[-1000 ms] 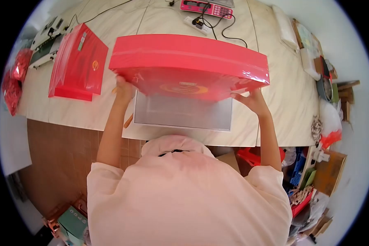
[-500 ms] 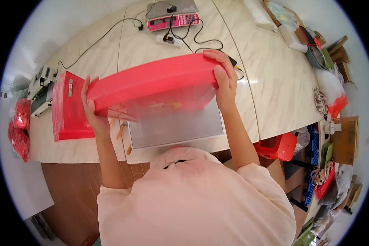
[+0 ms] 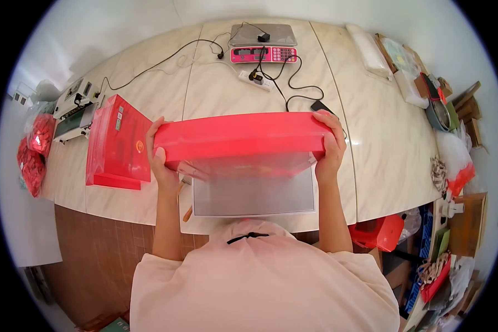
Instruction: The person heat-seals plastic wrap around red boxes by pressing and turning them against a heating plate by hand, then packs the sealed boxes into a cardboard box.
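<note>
One red box (image 3: 239, 134), long axis crosswise, apparently tilted

Table (image 3: 393, 160): pale, marbled
Upper centre: pink scale (image 3: 264, 54), power strip (image 3: 265, 84)
Left: red box (image 3: 119, 146)
Lower centre: grey panel (image 3: 253, 199)

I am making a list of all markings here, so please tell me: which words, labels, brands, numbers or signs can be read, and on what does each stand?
No text can be read for certain.
Left box: label too small; round gold emblem too small.
Scale: key markings too small.
Held box: faint mark on the side toward the person, blurred.
</note>
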The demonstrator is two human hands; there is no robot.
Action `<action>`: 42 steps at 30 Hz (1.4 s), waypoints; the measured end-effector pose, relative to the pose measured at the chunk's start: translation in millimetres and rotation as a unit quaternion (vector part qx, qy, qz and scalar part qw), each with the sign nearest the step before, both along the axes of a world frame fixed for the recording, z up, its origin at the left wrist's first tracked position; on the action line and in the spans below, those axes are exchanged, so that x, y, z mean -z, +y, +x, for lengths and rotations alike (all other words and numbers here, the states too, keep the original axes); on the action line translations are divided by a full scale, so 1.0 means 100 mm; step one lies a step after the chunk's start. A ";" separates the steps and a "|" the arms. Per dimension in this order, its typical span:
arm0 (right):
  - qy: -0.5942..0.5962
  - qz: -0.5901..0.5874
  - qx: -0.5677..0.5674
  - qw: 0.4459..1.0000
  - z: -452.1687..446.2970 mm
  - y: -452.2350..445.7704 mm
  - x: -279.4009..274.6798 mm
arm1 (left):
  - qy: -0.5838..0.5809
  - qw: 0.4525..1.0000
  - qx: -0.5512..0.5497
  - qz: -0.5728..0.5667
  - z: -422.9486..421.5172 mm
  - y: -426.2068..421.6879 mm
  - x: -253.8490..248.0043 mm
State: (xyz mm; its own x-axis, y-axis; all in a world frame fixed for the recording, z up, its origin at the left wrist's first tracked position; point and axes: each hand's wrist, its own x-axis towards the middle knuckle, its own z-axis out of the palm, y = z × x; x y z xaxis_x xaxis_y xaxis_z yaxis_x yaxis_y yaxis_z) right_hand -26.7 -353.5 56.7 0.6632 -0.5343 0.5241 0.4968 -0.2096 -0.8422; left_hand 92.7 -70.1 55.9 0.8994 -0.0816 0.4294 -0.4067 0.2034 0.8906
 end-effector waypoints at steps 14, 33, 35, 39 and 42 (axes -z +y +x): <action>0.079 0.015 0.050 0.996 -0.13 -0.09 -0.11 | 0.013 0.999 0.033 -0.006 -0.05 -0.12 0.05; 0.091 -0.032 0.125 0.987 -0.16 -0.09 -0.21 | -0.005 0.997 0.073 0.017 0.12 -0.16 0.06; 0.090 -0.038 0.099 0.990 0.01 0.08 -0.12 | -0.008 0.998 0.052 0.020 0.23 0.08 0.11; 0.078 -0.077 0.041 0.993 0.32 0.63 -0.09 | -0.026 0.998 -0.046 0.028 0.36 0.72 0.12; 0.031 -0.082 -0.022 0.996 0.48 1.02 -0.07 | -0.034 0.995 -0.086 0.023 0.39 1.11 0.07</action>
